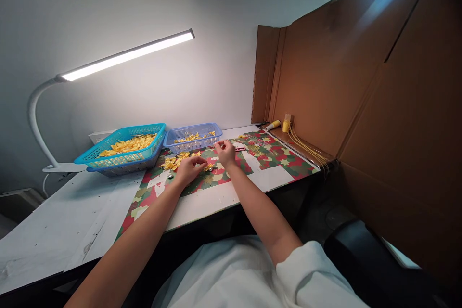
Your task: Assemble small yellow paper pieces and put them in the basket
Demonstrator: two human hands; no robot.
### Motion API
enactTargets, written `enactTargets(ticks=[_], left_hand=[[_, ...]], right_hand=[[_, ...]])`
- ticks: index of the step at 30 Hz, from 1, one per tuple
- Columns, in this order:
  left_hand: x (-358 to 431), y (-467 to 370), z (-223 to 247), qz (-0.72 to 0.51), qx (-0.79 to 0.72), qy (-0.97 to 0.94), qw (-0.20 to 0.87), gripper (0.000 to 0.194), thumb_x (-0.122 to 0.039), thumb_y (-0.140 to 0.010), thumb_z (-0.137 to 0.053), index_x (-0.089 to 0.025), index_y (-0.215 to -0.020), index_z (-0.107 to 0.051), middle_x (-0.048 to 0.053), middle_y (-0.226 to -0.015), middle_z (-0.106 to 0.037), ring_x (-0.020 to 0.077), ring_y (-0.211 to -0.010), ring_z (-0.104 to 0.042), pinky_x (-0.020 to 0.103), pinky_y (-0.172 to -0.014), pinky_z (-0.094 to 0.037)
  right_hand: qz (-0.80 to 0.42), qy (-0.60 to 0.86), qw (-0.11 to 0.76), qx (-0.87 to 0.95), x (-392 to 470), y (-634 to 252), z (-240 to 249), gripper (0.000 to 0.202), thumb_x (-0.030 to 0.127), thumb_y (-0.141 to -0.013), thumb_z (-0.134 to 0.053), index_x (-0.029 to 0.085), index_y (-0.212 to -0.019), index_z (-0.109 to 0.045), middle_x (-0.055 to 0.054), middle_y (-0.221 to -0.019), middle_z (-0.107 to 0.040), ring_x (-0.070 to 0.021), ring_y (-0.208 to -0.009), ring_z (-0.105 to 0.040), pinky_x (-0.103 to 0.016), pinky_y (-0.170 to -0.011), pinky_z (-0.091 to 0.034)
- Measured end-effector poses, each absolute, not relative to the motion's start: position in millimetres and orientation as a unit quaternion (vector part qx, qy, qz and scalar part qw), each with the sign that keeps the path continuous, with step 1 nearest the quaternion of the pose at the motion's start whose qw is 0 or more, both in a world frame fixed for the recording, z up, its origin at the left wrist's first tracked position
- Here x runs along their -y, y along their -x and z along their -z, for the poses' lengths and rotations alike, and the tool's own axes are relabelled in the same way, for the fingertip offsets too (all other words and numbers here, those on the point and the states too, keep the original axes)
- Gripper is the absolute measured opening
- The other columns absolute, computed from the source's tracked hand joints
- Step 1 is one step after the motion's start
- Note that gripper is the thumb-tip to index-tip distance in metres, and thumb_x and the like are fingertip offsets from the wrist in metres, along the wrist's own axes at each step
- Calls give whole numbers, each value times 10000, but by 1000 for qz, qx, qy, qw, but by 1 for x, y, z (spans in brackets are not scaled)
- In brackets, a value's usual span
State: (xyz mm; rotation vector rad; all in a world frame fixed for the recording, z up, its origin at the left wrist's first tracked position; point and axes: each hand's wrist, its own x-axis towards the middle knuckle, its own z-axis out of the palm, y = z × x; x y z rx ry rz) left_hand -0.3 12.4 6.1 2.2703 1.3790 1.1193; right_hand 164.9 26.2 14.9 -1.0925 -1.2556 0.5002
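Note:
My left hand is over the patterned mat, its fingers pinched together beside a pile of yellow pieces. My right hand is raised a little farther right, thumb and fingertips closed. Whatever either hand holds is too small to make out. Between and below the hands, small golden bits lie on the mat. A pink tool lies just right of my right hand. One small round metal object rests left of my left hand.
A turquoise basket of yellow pieces is stacked on a blue one at the back left. Beside it stands a periwinkle basket. A lit lamp hangs above. Cardboard walls the right side, near spools and yellow cords.

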Motion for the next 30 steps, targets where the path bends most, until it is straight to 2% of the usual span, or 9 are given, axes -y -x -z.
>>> enactTargets(ticks=[15, 19, 22, 25, 28, 30], left_hand=[[-13, 1, -5, -376, -491, -777, 120, 196, -387, -732, -630, -224, -744, -738, 21, -714, -730, 175, -622, -590, 276, -634, -440], [-13, 1, -5, -375, -483, -784, 105, 201, -399, -740, -621, -231, -744, -731, 20, -743, -739, 176, -629, -595, 280, -649, -443], [-13, 2, -4, -375, -476, -790, 91, 202, -403, -746, -615, -235, -745, -726, 20, -751, -742, 178, -633, -600, 285, -663, -448], [-12, 2, -3, -382, -474, -789, 85, 207, -412, -753, -605, -239, -751, -718, 18, -760, -744, 179, -637, -603, 288, -664, -449], [-12, 2, -3, -391, -473, -785, 89, 209, -416, -752, -603, -233, -772, -702, 17, -760, -738, 173, -637, -604, 281, -649, -442], [-11, 1, -3, -399, -473, -780, 94, 200, -410, -747, -608, -224, -769, -677, 13, -744, -724, 165, -632, -599, 272, -636, -431]], right_hand=[[-211, 544, 678, 448, -25, -176, -18, 163, 319, -850, -457, 195, -776, -534, -69, -937, -636, -165, -840, -556, -260, -750, -440], [-229, 550, 679, 428, -30, -175, -14, 169, 333, -834, -482, 197, -767, -556, -56, -893, -646, -167, -820, -572, -259, -728, -445], [-254, 580, 643, 430, -35, -174, -8, 148, 302, -800, -503, 200, -722, -577, -43, -827, -643, -170, -759, -573, -264, -684, -443], [-208, 612, 615, 451, -38, -173, -2, 84, 200, -726, -546, 189, -759, -623, -77, -916, -638, -204, -847, -567, -292, -724, -443], [-115, 616, 601, 496, -36, -173, -2, 240, 131, -706, -554, 171, -916, -663, -118, -1076, -600, -247, -999, -523, -338, -834, -423], [-89, 592, 572, 560, -31, -171, -5, 256, 130, -739, -549, 175, -958, -675, -107, -1096, -592, -244, -1032, -502, -351, -890, -404]])
